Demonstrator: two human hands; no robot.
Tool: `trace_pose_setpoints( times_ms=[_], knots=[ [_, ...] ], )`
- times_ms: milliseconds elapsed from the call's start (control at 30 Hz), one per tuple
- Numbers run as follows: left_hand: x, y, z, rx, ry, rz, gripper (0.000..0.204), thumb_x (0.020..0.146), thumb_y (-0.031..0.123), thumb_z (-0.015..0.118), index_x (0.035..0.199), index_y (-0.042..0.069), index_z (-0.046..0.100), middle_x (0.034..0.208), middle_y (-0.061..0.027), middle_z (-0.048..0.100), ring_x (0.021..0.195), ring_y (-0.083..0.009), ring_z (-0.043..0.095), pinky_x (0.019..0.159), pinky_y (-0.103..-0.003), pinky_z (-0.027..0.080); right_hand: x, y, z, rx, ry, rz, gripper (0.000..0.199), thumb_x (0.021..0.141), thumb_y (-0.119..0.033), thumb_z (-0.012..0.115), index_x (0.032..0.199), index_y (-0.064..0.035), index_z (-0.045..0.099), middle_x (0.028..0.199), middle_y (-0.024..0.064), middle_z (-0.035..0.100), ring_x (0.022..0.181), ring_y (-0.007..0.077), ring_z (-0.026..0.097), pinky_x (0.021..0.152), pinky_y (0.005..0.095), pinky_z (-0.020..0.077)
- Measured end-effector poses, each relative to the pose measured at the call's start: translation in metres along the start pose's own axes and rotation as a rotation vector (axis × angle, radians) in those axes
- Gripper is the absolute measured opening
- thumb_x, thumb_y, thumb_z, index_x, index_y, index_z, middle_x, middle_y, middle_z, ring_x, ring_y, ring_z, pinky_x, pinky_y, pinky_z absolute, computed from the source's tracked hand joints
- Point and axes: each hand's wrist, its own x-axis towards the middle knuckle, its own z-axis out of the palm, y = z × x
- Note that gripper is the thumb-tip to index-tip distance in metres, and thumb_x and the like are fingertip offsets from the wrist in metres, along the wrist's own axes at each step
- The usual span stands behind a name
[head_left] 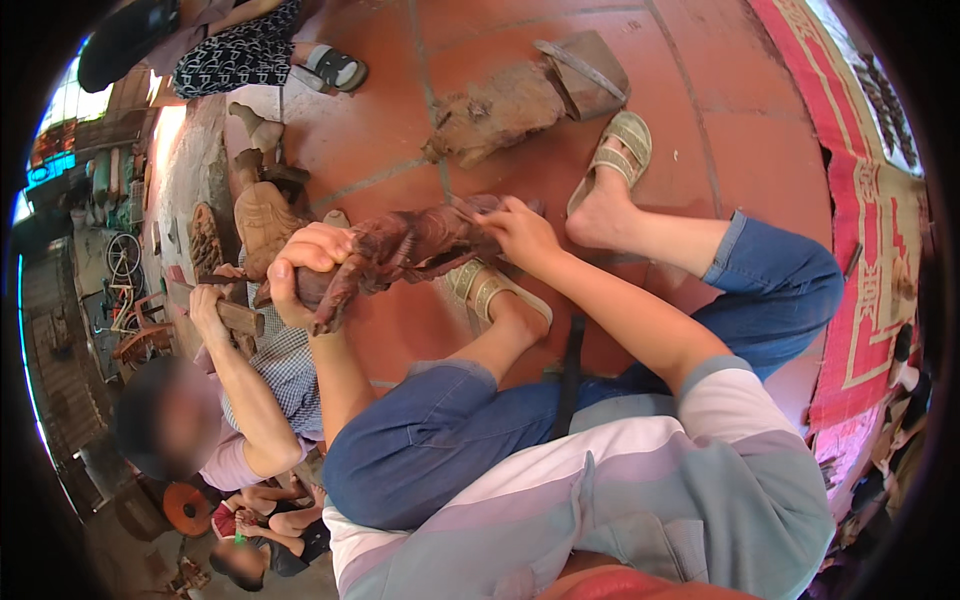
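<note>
Above my lap a dark reddish-brown carved wooden statue lies on its side, slanting up slightly to the right. My left hand is closed around its left end, with fingers over the top and thumb along the near side. At the right end, the bent fingers of my right hand are closed against the carving. Whether a small item is also pinched in them is hidden. Below the statue, my sandalled foot rests on the tiles.
A rough wood block and a brown box-like piece lie ahead on the red tiled floor. To the left, a co-worker's hand grips a wooden mallet near a pale carved figure. A red patterned mat borders the right.
</note>
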Motion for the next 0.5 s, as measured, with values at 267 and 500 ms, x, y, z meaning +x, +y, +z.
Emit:
trace_pose_setpoints(
  times_ms=[267, 500],
  knots=[
    [-0.004, -0.017, 0.001, -0.033, -0.001, -0.023, 0.048, 0.091, 0.033, 0.035, 0.095, -0.009, 0.059, 0.090, -0.0242, 0.060, 0.082, -0.0392, 0.058, 0.075, -0.050, 0.049, 0.018, -0.020, -0.003, 0.250, 0.238, -0.071, 0.021, 0.084, -0.021, 0.062, 0.102, -0.0136, 0.069, 0.086, 0.0119, 0.057, 0.079, 0.0290, 0.058, 0.070, 0.0372, 0.0452],
    [0.003, 0.002, 0.008, -0.080, -0.025, -0.076, 0.040, 0.088, 0.029, 0.036, 0.077, -0.004, 0.056, 0.078, -0.0202, 0.059, 0.074, -0.0319, 0.055, 0.074, -0.044, 0.047, -0.008, 0.040, -0.026, 0.040, -0.023, -0.017, 0.023, 0.082, -0.020, 0.064, 0.105, -0.0156, 0.069, 0.087, 0.0126, 0.059, 0.083, 0.0263, 0.060, 0.072, 0.0354, 0.0476]
  ],
)
